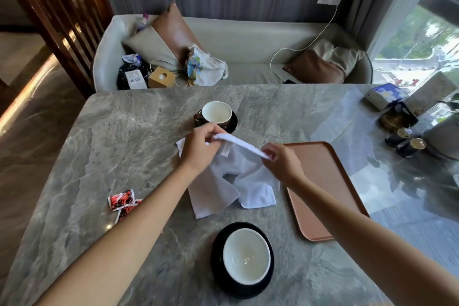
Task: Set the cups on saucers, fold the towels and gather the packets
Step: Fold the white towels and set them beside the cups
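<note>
Above table centre, towel (238,171) edge was pinched at both ends: left hand (202,145) fingers pressed on far-left corner, right hand (279,160) fingers pressed on near-right corner. Held edge was stretched taut, long axis running diagonally between hands. Remainder hung below grips, crumpled on marble table (111,136), toward person. Both cups (246,254) were seated on saucers; packets (123,202) lay ungathered, nearer left arm.

Grey marble table (104,136), veined, glossy. Directly on it: one dark saucer (232,125) at the far centre and another dark saucer (218,268) at the near edge, white towels (250,181) crumpled at centre, red packets (123,202) to the left, a pink tray (320,181) to the right, blue-and-white box (383,95) at the far right corner.
</note>
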Motion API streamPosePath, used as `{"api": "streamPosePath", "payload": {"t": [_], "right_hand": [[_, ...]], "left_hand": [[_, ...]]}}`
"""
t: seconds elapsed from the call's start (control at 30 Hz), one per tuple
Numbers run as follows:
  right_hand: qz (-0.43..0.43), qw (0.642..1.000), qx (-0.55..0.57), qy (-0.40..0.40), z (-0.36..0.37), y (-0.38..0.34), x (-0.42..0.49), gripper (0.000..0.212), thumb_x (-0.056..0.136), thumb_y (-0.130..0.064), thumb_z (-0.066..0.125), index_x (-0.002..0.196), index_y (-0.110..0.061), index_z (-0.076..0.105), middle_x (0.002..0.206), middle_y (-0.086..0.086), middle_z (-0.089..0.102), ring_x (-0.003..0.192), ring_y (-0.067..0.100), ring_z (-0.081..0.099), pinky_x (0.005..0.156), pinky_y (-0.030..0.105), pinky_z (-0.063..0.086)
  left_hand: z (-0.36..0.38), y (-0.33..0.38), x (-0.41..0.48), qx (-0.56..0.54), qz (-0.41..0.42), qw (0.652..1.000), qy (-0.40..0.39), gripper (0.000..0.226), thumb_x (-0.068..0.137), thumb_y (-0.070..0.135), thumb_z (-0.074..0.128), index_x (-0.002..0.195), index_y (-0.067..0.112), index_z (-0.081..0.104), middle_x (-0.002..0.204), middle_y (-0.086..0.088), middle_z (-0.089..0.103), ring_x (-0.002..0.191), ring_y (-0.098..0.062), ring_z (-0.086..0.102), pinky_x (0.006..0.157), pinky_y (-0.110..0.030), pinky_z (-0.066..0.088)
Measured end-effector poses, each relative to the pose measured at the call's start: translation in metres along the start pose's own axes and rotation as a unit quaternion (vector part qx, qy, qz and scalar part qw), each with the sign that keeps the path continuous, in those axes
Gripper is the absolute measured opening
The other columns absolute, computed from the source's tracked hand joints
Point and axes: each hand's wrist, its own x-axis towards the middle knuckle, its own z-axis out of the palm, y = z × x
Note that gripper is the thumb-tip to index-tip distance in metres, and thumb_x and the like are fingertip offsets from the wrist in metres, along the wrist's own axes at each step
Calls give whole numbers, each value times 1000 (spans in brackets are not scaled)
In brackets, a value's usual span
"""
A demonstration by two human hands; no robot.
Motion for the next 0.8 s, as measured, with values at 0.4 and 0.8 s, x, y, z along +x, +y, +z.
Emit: {"api": "streamPosePath", "payload": {"t": [0.4,0.8], "right_hand": [[-124,940,312,67,-155,-90,51,9,78,-12,71,75,-20,67,60,-17,61,61,-5,52,57,10,41],[7,887,435,-156,-35,-166,109,25,96,-29,51,84,-15,68,67,-8,72,62,3,67,57,20,56]], "left_hand": [[-119,62,-6,-191,31,971,140,28,93,16,52,76,28,71,66,17,70,63,5,62,59,-15,51],[-238,-3,-25,-145,-84,951,261,15,93,28,51,93,28,67,105,1,68,95,-12,64,77,-27,50]]}}
